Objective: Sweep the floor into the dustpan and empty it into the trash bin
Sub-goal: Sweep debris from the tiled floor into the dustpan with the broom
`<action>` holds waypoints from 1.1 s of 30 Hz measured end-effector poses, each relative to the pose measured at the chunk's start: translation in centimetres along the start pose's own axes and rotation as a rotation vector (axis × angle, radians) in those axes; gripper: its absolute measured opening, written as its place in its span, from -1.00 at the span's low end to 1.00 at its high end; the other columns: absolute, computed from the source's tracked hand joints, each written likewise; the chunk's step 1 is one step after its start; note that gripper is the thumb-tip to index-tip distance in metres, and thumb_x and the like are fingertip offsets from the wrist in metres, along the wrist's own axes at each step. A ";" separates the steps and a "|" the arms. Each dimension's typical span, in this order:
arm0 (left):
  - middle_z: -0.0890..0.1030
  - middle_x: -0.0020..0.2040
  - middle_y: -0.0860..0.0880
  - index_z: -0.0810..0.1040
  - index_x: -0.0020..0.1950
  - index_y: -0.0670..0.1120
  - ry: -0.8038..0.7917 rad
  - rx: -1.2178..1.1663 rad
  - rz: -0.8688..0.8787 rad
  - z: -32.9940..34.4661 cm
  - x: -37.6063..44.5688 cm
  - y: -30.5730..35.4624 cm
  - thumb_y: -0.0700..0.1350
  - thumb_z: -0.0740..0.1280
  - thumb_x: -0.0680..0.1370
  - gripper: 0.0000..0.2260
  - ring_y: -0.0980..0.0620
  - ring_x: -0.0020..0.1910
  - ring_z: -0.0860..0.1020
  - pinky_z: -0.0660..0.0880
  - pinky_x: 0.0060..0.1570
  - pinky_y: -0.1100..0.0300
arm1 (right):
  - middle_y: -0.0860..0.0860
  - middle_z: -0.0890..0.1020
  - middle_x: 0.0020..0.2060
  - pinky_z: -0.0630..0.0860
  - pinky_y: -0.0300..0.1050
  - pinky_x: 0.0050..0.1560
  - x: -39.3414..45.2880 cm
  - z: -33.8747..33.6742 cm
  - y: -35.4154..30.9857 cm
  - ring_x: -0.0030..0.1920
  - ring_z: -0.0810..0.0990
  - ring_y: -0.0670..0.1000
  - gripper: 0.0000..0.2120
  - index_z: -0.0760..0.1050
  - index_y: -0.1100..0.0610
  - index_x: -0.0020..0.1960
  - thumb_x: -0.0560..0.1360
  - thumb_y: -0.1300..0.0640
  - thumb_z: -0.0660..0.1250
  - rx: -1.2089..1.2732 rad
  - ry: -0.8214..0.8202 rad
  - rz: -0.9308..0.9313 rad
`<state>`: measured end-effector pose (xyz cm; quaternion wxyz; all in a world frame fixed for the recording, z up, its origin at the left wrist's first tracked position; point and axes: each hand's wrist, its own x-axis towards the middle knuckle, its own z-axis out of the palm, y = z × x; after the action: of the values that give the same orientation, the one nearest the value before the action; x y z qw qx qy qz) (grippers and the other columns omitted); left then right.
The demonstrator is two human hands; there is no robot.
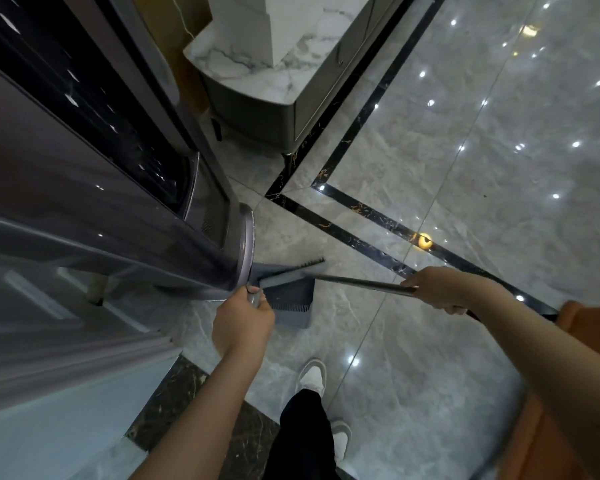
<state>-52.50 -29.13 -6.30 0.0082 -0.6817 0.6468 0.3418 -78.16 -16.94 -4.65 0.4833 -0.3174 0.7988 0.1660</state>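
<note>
1. The left hand (242, 320) grips the dustpan handle (254, 297), fingers curled round it.
2. The grey dustpan (291, 303) stands on the marble floor (413, 358), just beside the round base of the tall grey appliance (246, 247).
3. The right hand (440, 289) grips the metal broom handle (357, 282), whose brush head (291, 273) sits at the dustpan.

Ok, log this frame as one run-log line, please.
phase: sweeping | left hand: grips dustpan handle | right hand: grips broom pole | broom head at dustpan mouth | trash bin: not in view
</note>
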 end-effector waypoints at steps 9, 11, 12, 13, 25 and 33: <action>0.63 -0.07 -0.08 0.59 0.03 -0.05 0.022 -0.006 0.025 0.1 -0.2 0.2 -0.07 0.28 0.55 -0.86 -0.04 -0.20 0.47 0.34 -0.23 0.21 | 0.06 0.58 0.08 0.57 -0.15 0.00 2.2 4.8 -3.0 0.00 0.59 0.04 -0.52 0.34 0.05 0.43 0.51 0.22 0.14 -0.061 0.182 -0.040; 0.63 -0.06 -0.08 0.59 0.03 -0.05 0.033 0.012 0.024 0.1 -0.2 0.2 -0.06 0.27 0.55 -0.85 -0.04 -0.19 0.48 0.33 -0.24 0.19 | 0.07 0.58 0.10 0.57 -0.14 0.01 2.1 5.0 -3.0 0.05 0.59 0.06 -0.53 0.36 0.05 0.42 0.50 0.19 0.15 -0.172 0.146 -0.073; 0.63 -0.06 -0.08 0.59 0.03 -0.05 0.033 0.018 0.024 0.2 -0.2 0.3 -0.06 0.27 0.55 -0.85 -0.06 -0.17 0.50 0.33 -0.24 0.18 | 0.05 0.58 0.11 0.56 -0.13 0.00 1.8 4.6 -2.7 0.07 0.59 0.06 -0.52 0.36 0.02 0.41 0.50 0.18 0.15 -0.222 0.128 -0.089; 0.63 -0.06 -0.09 0.59 0.03 -0.06 0.033 0.020 0.022 0.1 -0.2 0.3 -0.05 0.27 0.55 -0.85 -0.09 -0.13 0.52 0.33 -0.23 0.17 | 0.04 0.57 0.13 0.55 -0.13 0.00 1.6 3.9 -2.2 0.09 0.57 0.06 -0.52 0.37 -0.01 0.41 0.49 0.18 0.15 -0.258 0.118 -0.103; 0.57 -0.21 -0.04 0.54 -0.09 -0.06 -0.003 0.009 -0.028 0.3 -2.0 -1.6 -0.01 0.26 0.57 -0.85 -0.06 -0.21 0.50 0.37 -0.28 0.18 | -0.04 0.42 -0.26 0.43 -0.35 -0.39 1.5 1.6 -0.7 -0.28 0.48 -0.05 -0.52 0.30 -0.03 0.45 0.56 0.25 0.11 0.010 0.170 -0.070; 0.43 -0.36 0.09 0.47 -0.17 -0.02 -0.008 0.010 0.005 0.3 -1.7 -1.0 -0.02 0.27 0.57 -0.85 -0.02 -0.26 0.45 0.27 -0.40 0.24 | -0.02 0.52 0.00 0.41 -0.22 -0.17 1.9 3.1 -1.3 -0.12 0.47 -0.02 -0.52 0.38 -0.04 0.40 0.51 0.22 0.13 -0.135 0.058 -0.131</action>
<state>-51.63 -27.31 -6.16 0.0131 -0.6786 0.6502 0.3414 -75.86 -16.79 -7.75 0.4475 -0.4053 0.7770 0.1782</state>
